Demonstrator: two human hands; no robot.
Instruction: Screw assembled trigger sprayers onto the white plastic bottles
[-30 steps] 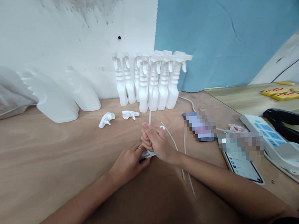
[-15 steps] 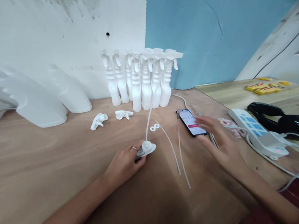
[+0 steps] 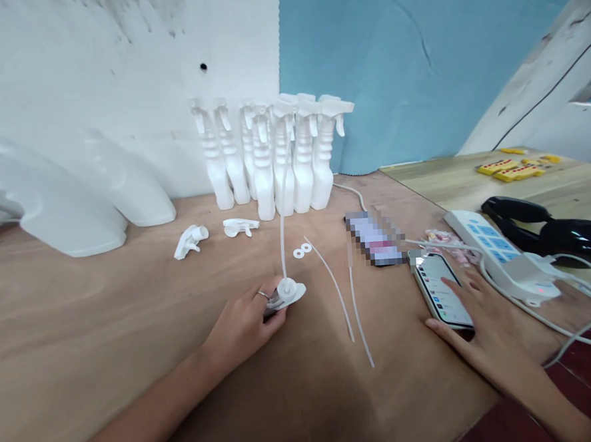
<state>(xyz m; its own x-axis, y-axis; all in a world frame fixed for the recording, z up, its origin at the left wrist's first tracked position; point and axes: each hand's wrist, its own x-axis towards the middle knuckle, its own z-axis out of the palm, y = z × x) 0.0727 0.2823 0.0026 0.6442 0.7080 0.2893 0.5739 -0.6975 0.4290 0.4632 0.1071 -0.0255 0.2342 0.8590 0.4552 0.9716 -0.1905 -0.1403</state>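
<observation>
Head view, read as a clock face: a table [image 3: 105, 312] spreads across the lower part. Two bare bottles [image 3: 75, 214] stand at 9 o'clock, and seven capped bottles [image 3: 265, 189] stand upright in a cluster between 11 and 12. A power strip [image 3: 491, 239] lies at 3 o'clock. At 4 o'clock the person's right hand [image 3: 487, 329] is spread open around the lower end of the near phone [image 3: 437, 302], gripping nothing; a fingertip is over the screen, but whether it presses cannot be told. The far phone [image 3: 374, 238] lies nearer the centre.

At 7 o'clock the left hand [image 3: 244, 321] has its fingers closed around the held sprayer [image 3: 286, 290], which sits at 6 with its collar up and a tube [image 3: 284, 248] rising toward 12. Two loose sprayers [image 3: 191, 241] lie near 9, two loose tubes [image 3: 333, 279] at 5, and two washers [image 3: 302, 250] near the centre.

The step in hand appears to be joining tube to sprayer, seemingly seated. Any next move on it would call for a steady left grip and a freed right hand.
</observation>
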